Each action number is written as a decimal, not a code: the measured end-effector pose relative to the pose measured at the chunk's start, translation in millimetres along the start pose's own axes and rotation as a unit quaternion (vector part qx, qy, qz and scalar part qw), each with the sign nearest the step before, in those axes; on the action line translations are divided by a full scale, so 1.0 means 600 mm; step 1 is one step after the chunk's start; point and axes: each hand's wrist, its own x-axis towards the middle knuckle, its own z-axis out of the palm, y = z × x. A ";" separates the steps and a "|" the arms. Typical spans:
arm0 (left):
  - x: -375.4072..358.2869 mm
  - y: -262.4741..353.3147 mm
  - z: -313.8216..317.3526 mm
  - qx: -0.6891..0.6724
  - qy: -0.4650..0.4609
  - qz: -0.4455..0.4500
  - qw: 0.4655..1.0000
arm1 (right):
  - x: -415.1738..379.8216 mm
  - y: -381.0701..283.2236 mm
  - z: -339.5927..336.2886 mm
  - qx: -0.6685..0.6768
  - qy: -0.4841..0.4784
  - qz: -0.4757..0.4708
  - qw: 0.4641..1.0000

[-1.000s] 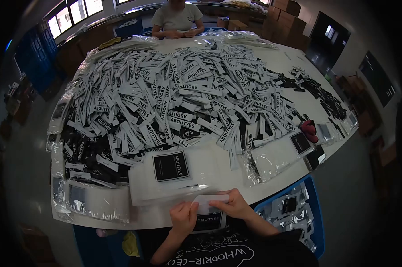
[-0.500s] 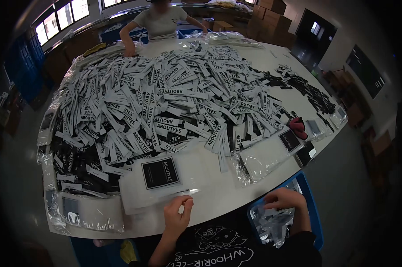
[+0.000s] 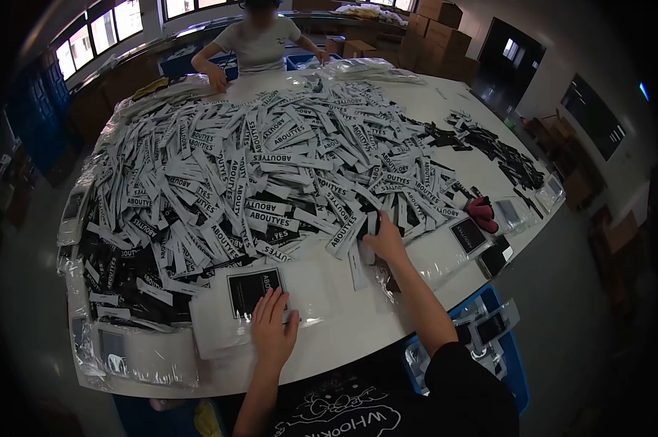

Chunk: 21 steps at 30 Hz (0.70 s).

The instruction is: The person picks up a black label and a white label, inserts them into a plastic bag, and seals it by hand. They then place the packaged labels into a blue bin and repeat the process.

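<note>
My left hand [image 3: 273, 331] lies flat with its fingers stretched out over the lower edge of a clear plastic bag [image 3: 211, 306]. A black square label [image 3: 245, 293] printed ABOUTYES shows through this bag, partly under my fingertips. My right hand [image 3: 385, 240] is at the near edge of a big heap of strips [image 3: 263, 160], white and black, many printed ABOUTYES. Its thumb and fingers close round a narrow strip [image 3: 370, 227] there. Below my right forearm lies another clear bag [image 3: 435, 258] with a black label.
A blue bin [image 3: 518, 368] holding clear packets stands by the table's front edge at my right. Black strips [image 3: 507, 156] and a dark red object [image 3: 482, 213] lie on the right. More bags [image 3: 143, 355] line the left corner. Another person [image 3: 260, 44] works across the table.
My right hand has moved from above the blue bin up to the edge of the heap. My left hand has uncurled and now rests flat on the clear bag.
</note>
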 end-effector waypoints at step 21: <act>-0.019 -0.021 -0.008 0.087 0.006 -0.050 0.995 | -0.309 -0.124 -0.024 0.377 0.092 -0.186 0.902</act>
